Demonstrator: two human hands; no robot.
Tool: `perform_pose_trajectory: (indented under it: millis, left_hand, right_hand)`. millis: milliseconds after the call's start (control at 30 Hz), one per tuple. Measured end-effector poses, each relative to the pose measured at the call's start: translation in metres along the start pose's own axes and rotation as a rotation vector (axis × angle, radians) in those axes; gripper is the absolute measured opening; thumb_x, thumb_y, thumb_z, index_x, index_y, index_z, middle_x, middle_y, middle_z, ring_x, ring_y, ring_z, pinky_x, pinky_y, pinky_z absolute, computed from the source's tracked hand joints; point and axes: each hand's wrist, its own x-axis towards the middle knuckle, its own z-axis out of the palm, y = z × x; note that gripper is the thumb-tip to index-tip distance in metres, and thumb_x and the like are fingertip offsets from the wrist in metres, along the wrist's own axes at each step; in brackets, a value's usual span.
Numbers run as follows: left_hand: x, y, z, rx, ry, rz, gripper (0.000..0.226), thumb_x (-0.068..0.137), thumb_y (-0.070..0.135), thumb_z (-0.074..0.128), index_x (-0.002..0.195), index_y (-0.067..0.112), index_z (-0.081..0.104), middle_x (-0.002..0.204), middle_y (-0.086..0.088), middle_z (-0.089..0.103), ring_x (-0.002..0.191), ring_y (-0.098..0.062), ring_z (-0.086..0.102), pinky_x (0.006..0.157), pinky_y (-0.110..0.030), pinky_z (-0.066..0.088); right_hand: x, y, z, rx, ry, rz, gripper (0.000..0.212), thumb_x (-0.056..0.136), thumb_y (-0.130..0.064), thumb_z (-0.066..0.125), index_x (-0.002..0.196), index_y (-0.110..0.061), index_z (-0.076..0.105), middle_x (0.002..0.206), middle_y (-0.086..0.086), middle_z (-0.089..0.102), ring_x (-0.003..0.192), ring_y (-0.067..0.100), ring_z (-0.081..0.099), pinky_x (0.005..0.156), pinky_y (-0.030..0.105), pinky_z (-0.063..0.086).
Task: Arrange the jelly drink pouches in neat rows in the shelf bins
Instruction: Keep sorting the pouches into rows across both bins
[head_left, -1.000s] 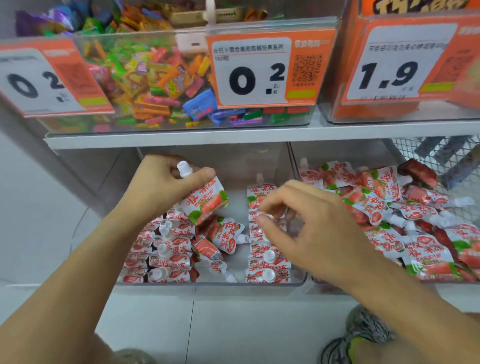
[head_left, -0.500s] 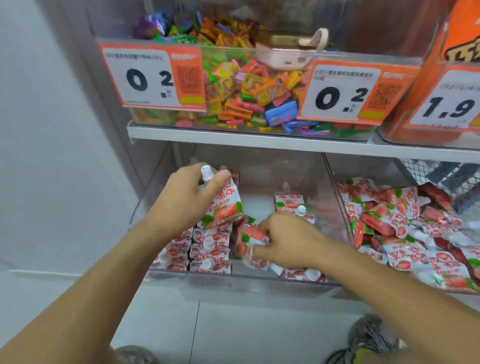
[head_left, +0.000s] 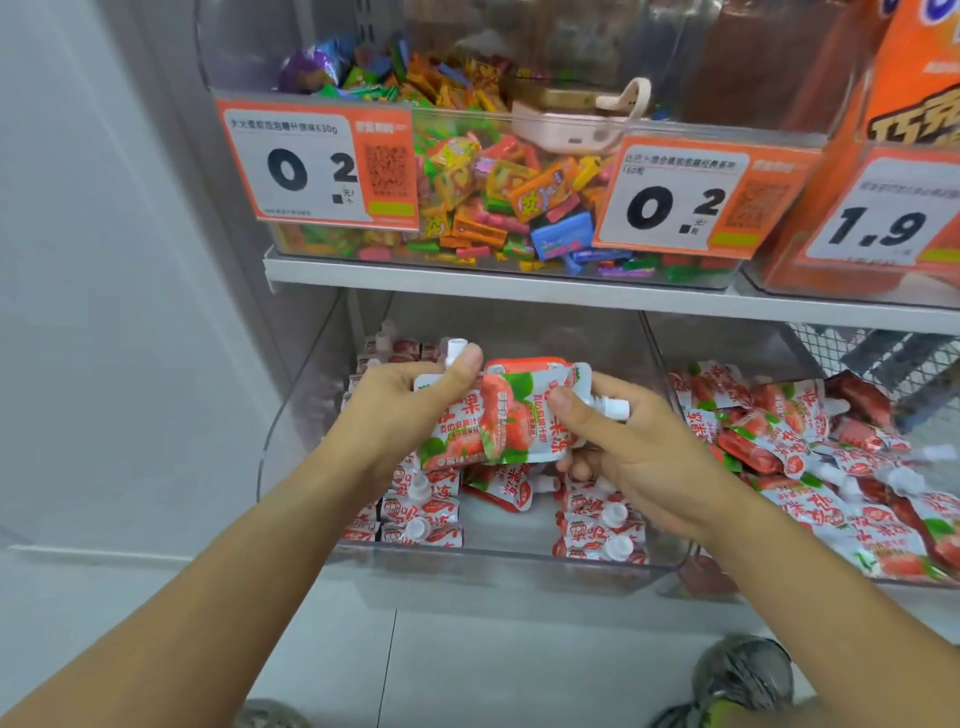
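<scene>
My left hand (head_left: 397, 410) grips a strawberry jelly pouch (head_left: 451, 431) with its white spout up, thumb across the top. My right hand (head_left: 631, 452) holds a second pouch (head_left: 524, 410), turned sideways with its spout (head_left: 613, 408) pointing right, overlapping the first. Both are held above the clear left bin (head_left: 467, 558). Inside that bin, pouches lie in a row at the left (head_left: 421, 512) and a row at the right (head_left: 602, 530), with a loose pouch (head_left: 506, 486) between them.
The right-hand bin holds a jumbled heap of pouches (head_left: 810, 457). Above, a white shelf (head_left: 519, 288) carries a bin of mixed candies (head_left: 493, 192) with orange price tags. A grey wall stands at the left. A wire basket (head_left: 893, 364) is at the far right; shoes show below.
My right hand has lifted a pouch out of the left bin and brought it up against the pouch in my left hand. The view has shifted left and closer.
</scene>
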Motion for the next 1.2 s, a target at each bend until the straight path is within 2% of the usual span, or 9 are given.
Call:
perform_pose_trajectory:
  millis: [100, 200, 300, 433, 533, 800, 1033, 1100, 1200]
  left_hand:
    - [-0.003, 0.001, 0.0, -0.015, -0.025, -0.029, 0.071, 0.072, 0.074, 0.061, 0.086, 0.004, 0.073, 0.098, -0.005, 0.075, 0.101, -0.023, 0.068, 0.101, -0.05, 0.046]
    - [-0.012, 0.007, 0.0, -0.025, -0.03, 0.016, 0.058, 0.087, 0.06, 0.051, 0.076, 0.008, 0.073, 0.087, -0.017, 0.074, 0.088, -0.028, 0.07, 0.092, -0.052, 0.052]
    - [-0.017, 0.009, 0.0, -0.069, -0.015, 0.034, 0.066, 0.095, 0.051, 0.044, 0.093, -0.013, 0.062, 0.092, -0.03, 0.069, 0.087, -0.039, 0.068, 0.087, -0.054, 0.054]
    - [-0.022, 0.017, 0.011, -0.252, -0.083, -0.113, 0.053, 0.096, 0.051, 0.041, 0.106, 0.006, 0.068, 0.101, -0.018, 0.073, 0.095, -0.029, 0.07, 0.087, -0.043, 0.056]
    - [-0.026, 0.02, 0.019, -0.369, -0.207, -0.161, 0.057, 0.091, 0.059, 0.043, 0.117, 0.014, 0.066, 0.112, -0.009, 0.072, 0.106, -0.025, 0.068, 0.096, -0.043, 0.049]
    - [-0.03, 0.019, 0.019, -0.473, -0.265, -0.258, 0.049, 0.091, 0.047, 0.047, 0.12, 0.01, 0.061, 0.111, -0.016, 0.071, 0.103, -0.036, 0.067, 0.077, -0.042, 0.055]
    - [-0.029, 0.014, 0.027, -0.34, -0.188, -0.108, 0.056, 0.078, 0.041, 0.069, 0.113, -0.002, 0.063, 0.101, -0.018, 0.072, 0.086, -0.029, 0.069, 0.085, -0.046, 0.052]
    - [-0.026, 0.009, 0.027, -0.3, -0.188, -0.091, 0.055, 0.076, 0.038, 0.074, 0.114, 0.001, 0.063, 0.099, -0.016, 0.073, 0.081, -0.026, 0.069, 0.08, -0.042, 0.052]
    - [-0.023, 0.007, 0.025, -0.253, -0.167, -0.114, 0.048, 0.075, 0.026, 0.076, 0.116, 0.005, 0.063, 0.099, -0.013, 0.074, 0.084, -0.026, 0.071, 0.074, -0.035, 0.057]
  right_hand:
    - [0.002, 0.001, 0.004, 0.033, 0.074, 0.009, 0.044, 0.071, -0.036, 0.076, 0.101, -0.005, 0.069, 0.08, 0.008, 0.071, 0.066, 0.023, 0.057, 0.056, 0.028, 0.046]
    - [0.004, 0.004, 0.008, 0.042, 0.122, 0.031, 0.049, 0.068, -0.033, 0.078, 0.108, -0.005, 0.07, 0.091, 0.012, 0.076, 0.078, 0.029, 0.064, 0.065, 0.034, 0.049]
    - [0.002, 0.0, 0.008, 0.112, 0.115, 0.021, 0.043, 0.075, -0.035, 0.073, 0.104, -0.003, 0.071, 0.089, 0.015, 0.072, 0.078, 0.032, 0.055, 0.06, 0.036, 0.049]
    - [0.007, 0.005, 0.022, 0.003, 0.254, -0.001, 0.033, 0.093, -0.043, 0.061, 0.098, -0.013, 0.07, 0.095, 0.008, 0.076, 0.087, 0.018, 0.072, 0.08, 0.034, 0.054]
    - [0.01, 0.015, 0.037, 0.001, 0.377, 0.012, 0.046, 0.095, -0.058, 0.051, 0.098, -0.014, 0.064, 0.099, 0.014, 0.074, 0.096, 0.03, 0.072, 0.091, 0.055, 0.055]
    - [0.013, 0.02, 0.031, -0.142, 0.433, -0.073, 0.05, 0.073, -0.09, 0.042, 0.091, -0.043, 0.05, 0.092, 0.012, 0.069, 0.088, 0.034, 0.071, 0.072, 0.061, 0.056]
    - [0.007, 0.001, 0.023, -0.419, 0.277, -0.162, 0.031, 0.1, -0.053, 0.04, 0.105, -0.027, 0.057, 0.077, -0.007, 0.066, 0.052, 0.017, 0.065, 0.047, 0.032, 0.056]
    - [0.008, 0.0, 0.027, -0.516, 0.198, -0.14, 0.033, 0.101, -0.054, 0.036, 0.1, -0.033, 0.061, 0.063, -0.013, 0.06, 0.049, 0.014, 0.062, 0.053, 0.036, 0.058]
    - [0.012, -0.007, 0.022, -0.406, 0.098, 0.03, 0.046, 0.102, -0.055, 0.03, 0.103, -0.026, 0.066, 0.078, 0.01, 0.071, 0.057, 0.03, 0.071, 0.054, 0.048, 0.06]
